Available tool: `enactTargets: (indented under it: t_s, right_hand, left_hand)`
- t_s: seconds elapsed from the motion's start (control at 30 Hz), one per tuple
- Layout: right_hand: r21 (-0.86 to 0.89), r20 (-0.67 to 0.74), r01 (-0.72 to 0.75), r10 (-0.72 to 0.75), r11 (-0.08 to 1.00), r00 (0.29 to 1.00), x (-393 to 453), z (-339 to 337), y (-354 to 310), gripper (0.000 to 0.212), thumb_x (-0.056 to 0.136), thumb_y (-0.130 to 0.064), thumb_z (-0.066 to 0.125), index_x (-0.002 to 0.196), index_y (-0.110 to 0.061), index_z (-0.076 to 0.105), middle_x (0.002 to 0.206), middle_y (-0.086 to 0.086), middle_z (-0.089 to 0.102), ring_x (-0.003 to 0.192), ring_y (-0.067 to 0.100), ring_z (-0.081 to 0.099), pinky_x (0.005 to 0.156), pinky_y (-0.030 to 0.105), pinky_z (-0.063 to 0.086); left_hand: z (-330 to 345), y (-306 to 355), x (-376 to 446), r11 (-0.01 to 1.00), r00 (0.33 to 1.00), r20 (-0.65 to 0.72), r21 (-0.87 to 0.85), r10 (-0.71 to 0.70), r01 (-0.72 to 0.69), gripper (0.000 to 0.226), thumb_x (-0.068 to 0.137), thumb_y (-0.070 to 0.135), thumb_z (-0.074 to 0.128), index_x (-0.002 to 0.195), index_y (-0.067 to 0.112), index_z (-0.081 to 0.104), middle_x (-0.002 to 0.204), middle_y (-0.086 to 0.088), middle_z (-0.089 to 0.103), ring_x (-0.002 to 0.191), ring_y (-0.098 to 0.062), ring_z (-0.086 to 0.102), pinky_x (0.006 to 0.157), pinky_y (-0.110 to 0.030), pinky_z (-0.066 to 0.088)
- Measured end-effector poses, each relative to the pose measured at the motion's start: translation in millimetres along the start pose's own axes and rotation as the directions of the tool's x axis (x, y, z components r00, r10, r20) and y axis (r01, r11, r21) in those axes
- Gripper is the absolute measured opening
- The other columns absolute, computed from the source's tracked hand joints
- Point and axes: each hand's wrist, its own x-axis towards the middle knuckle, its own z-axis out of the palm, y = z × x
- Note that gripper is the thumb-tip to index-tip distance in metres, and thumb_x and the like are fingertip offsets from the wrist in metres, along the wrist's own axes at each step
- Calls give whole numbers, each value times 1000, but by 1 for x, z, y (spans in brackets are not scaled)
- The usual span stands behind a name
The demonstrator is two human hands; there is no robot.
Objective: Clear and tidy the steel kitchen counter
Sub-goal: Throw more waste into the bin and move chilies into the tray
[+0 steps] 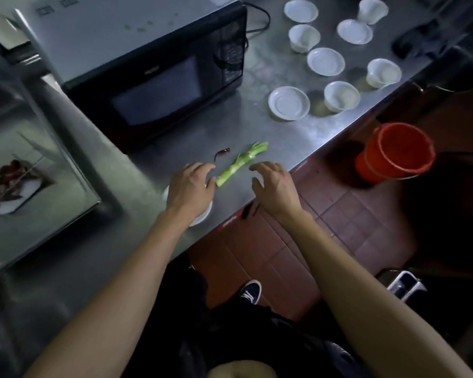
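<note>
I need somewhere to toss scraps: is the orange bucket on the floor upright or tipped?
Upright: the orange bucket stands on the floor with its round mouth facing up.

Green stalk [241,162], dark-red chilli [222,153], white saucers [289,103], black microwave [159,77], orange bucket [393,152].
</note>
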Motion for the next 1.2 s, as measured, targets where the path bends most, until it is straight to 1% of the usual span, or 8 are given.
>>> enactTargets:
  t_s: [0.2,0.47,0.6,0.73,0.83,0.93,1.1,1.2]
  right_hand:
    - [-12,-3,-42,42,999,999,2,-9,22,31,87,-8,61,118,-10,68,121,8,68,108,35,61,90,47,50]
    - [-15,38,-102,102,995,994,45,3,39,34,88,-12,60,121,-12,66,121,7,68,106,34,59,87,49,50]
    - [-17,81,-135,136,991,987,67,10,46,34,89,-13,61,122,-13,66,122,6,67,107,32,59,88,48,50]
    - [-28,99,-182,184,983,978,85,14,50,33,90,-13,62,123,-13,65,123,6,67,108,31,58,90,48,49]
    - [-20,91,-211,212,977,973,95,11,51,32,92,-13,61,124,-14,65,126,5,66,111,29,58,92,45,49]
    - [-8,98,-235,235,972,967,102,9,54,32,93,-13,60,125,-14,65,126,4,66,112,29,58,92,45,49]
    - [15,91,-252,250,968,964,119,2,67,32,92,-13,60,123,-14,65,126,4,66,113,29,58,93,47,49]
    - [32,74,-248,245,968,967,128,-7,78,33,91,-13,61,124,-15,65,126,4,66,113,29,57,94,47,48]
  left_hand:
    - [18,23,17,1000,999,31,-4,13,-13,31,93,22,63,123,13,66,117,-6,68,106,-32,60,88,-45,50]
    - [52,7,79,999,996,86,22,-32,30,33,94,26,59,125,18,64,124,-2,65,111,-29,57,91,-43,47]
    - [72,-7,110,998,996,68,33,-62,60,26,91,24,62,115,21,68,117,0,65,107,-28,56,88,-44,46]
    - [86,-17,127,989,996,64,138,-54,45,20,86,22,67,106,23,67,107,-2,62,104,-29,52,82,-45,40]
    - [93,-23,135,983,994,88,176,-63,47,11,86,23,68,97,22,66,99,-4,62,102,-31,51,82,-46,36]
    - [97,-28,140,982,996,83,190,-22,6,6,87,25,68,87,21,64,93,-4,61,98,-31,52,81,-46,36]
    - [92,-9,164,995,998,65,103,0,-7,5,92,26,63,89,22,62,91,0,67,94,-29,55,79,-44,38]
    - [87,19,182,997,998,43,64,49,-52,2,93,20,62,94,22,63,94,1,68,95,-26,55,78,-41,38]
